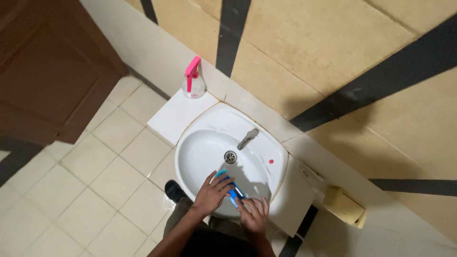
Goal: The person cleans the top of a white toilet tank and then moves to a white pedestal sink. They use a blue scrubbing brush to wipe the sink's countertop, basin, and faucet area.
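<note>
A white oval sink [200,147] is set in a white counter against a tan tiled wall. My left hand [212,192] rests on the near inner side of the basin, fingers spread over a blue scrubbing tool [232,189]. My right hand [254,214] is at the basin's near rim, fingers touching the lower end of the same blue tool. A metal tap [248,138] stands at the back of the basin above the drain [230,156].
A clear spray bottle with a pink trigger [193,81] stands on the counter's far left corner. A yellowish sponge-like block [345,205] lies on the ledge to the right. A brown wooden door [47,66] is at left. My dark shoe [174,191] is on the pale floor tiles.
</note>
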